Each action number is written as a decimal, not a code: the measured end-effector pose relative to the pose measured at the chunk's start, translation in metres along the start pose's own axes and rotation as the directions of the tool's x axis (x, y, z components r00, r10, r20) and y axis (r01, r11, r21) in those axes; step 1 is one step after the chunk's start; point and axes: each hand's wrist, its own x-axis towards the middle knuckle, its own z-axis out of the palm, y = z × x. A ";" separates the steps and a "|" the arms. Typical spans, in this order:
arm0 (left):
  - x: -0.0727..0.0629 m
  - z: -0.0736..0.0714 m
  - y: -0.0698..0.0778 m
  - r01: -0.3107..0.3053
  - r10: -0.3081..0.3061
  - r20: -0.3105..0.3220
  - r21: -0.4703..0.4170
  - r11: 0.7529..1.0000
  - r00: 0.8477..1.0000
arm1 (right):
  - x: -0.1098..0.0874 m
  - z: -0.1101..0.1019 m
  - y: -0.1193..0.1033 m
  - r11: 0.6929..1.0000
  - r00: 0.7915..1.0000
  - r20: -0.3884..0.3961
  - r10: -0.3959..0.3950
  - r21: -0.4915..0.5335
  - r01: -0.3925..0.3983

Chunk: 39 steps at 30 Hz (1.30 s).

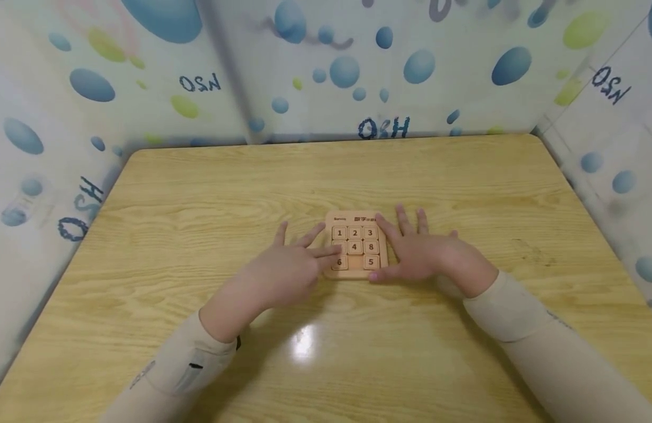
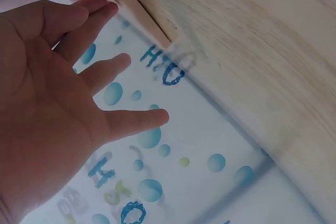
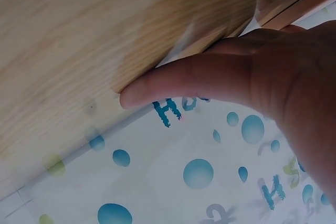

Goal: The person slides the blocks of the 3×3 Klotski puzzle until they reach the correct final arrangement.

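A small wooden number slide puzzle (image 1: 355, 274) lies on the table in the head view. Tiles 1, 2 and 3 fill its top row, 4 and 8 show in the middle row, and 6 and 5 flank a gap in the bottom row. My left hand (image 1: 284, 270) comes in from the left, fingers spread, one straight fingertip over the left middle tile and hiding it. At the puzzle's right side, my right hand (image 1: 418, 252) rests with its thumb at the lower right and a straight finger at the upper right corner. The puzzle's edge (image 2: 142, 11) shows in the left wrist view.
The light wooden table (image 1: 199, 194) runs back to a wall (image 1: 315, 59) printed with blue and green bubbles and lettering. Side walls with the same print stand close by its left and right edges. A bright light reflection lies on the tabletop in front of the puzzle.
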 end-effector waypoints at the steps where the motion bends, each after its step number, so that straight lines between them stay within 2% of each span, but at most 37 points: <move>1: -0.001 0.000 0.000 0.001 -0.001 -0.001 0.005 1.000 1.000 | 0.000 0.000 0.000 1.000 1.000 0.001 -0.002 0.000 0.002; 8: -0.006 0.002 0.002 -0.018 0.018 0.003 0.020 1.000 1.000 | -0.001 -0.005 -0.004 1.000 1.000 -0.009 -0.010 -0.014 0.009; 15: 0.008 0.007 0.010 -0.073 0.073 0.035 0.001 0.997 0.997 | -0.002 -0.005 -0.005 1.000 1.000 -0.008 -0.016 -0.016 0.016; 17: 0.011 0.008 0.010 -0.066 0.066 0.038 -0.001 0.998 0.997 | -0.001 -0.005 -0.004 1.000 1.000 -0.009 -0.017 -0.014 0.017; 24: 0.007 0.009 -0.002 0.044 -0.044 0.005 -0.010 0.999 0.999 | -0.002 -0.003 -0.003 1.000 1.000 -0.005 -0.010 0.000 0.010; 27: 0.004 0.009 -0.002 0.046 -0.045 0.021 -0.010 0.999 0.999 | -0.002 -0.002 -0.003 1.000 1.000 -0.003 -0.006 0.005 0.006; 33: -0.007 0.002 0.010 0.030 -0.028 0.091 -0.019 0.999 0.995 | -0.002 -0.001 -0.002 1.000 1.000 -0.008 -0.001 0.001 0.001; 36: -0.004 -0.003 0.012 0.020 -0.018 0.069 -0.023 1.000 0.997 | -0.002 -0.001 -0.002 1.000 1.000 -0.013 -0.004 0.002 0.004; 39: 0.006 -0.006 0.014 -0.006 0.006 0.033 0.001 1.000 0.999 | -0.003 -0.001 -0.002 1.000 1.000 -0.007 -0.007 0.003 0.007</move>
